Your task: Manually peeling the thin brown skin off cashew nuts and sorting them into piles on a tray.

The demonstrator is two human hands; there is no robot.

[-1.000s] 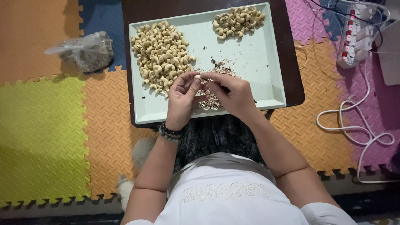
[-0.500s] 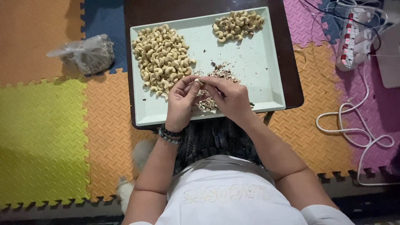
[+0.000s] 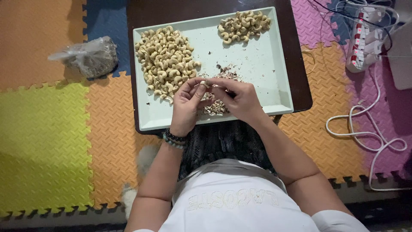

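Both hands have lifted slightly above the pale green rectangular tray (image 3: 274, 64); left hand (image 3: 185, 107) and right hand (image 3: 240, 99) still pinch one pale curved cashew nut (image 3: 204, 83) between fingertips, over the brown skin flakes (image 3: 216, 106)

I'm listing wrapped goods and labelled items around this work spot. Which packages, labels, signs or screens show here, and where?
Plastic bag: on the floor mat left of the tray, clear, knotted, lumpy, with grey-brown contents.
Shirt lettering: bottom centre on the person's white shirt, a pale raised row.
Signs or screens: none in view.
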